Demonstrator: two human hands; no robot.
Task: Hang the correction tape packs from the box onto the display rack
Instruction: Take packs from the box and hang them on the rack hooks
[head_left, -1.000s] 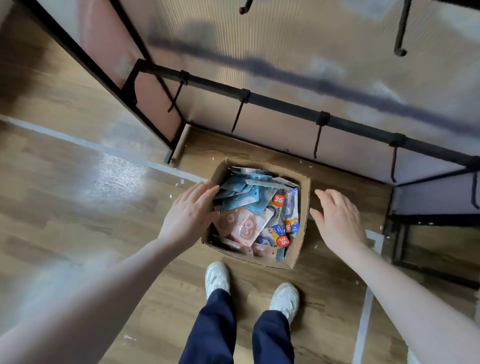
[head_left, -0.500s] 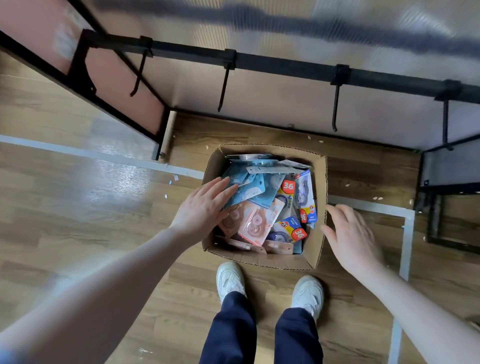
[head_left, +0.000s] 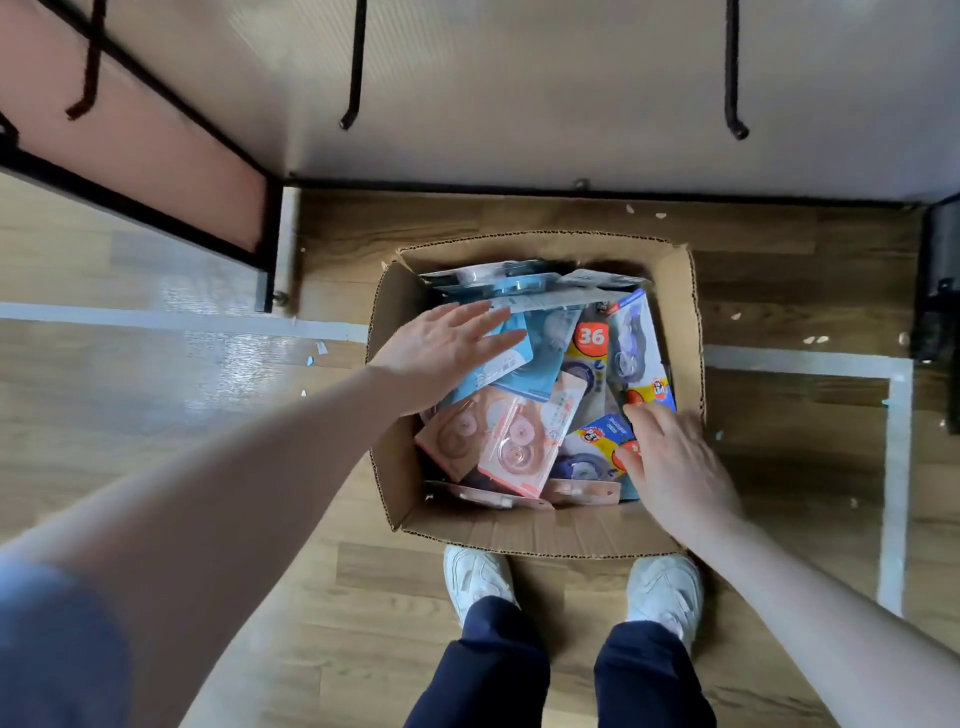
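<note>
An open cardboard box (head_left: 540, 532) stands on the wooden floor in front of my feet, full of several correction tape packs: pink ones (head_left: 511, 441) at the front, light blue ones (head_left: 540, 364) in the middle, blue-and-yellow ones (head_left: 636, 343) on the right. My left hand (head_left: 441, 353) is spread flat over the light blue packs on the box's left side. My right hand (head_left: 670, 462) lies with straight fingers on the blue-and-yellow packs at the front right. Neither hand holds a pack. The rack's black hooks (head_left: 353, 67) hang above.
The display rack's black frame (head_left: 270, 244) and pale back panel (head_left: 571, 104) rise behind the box; another hook (head_left: 735, 73) hangs at the right. A black rack base (head_left: 940, 291) stands at the far right. White tape lines (head_left: 893, 467) mark the floor. My white shoes (head_left: 478, 577) touch the box's front.
The view has tilted down and closer to the box. Both hands have moved from beside the box to inside it, now lying on the packs.
</note>
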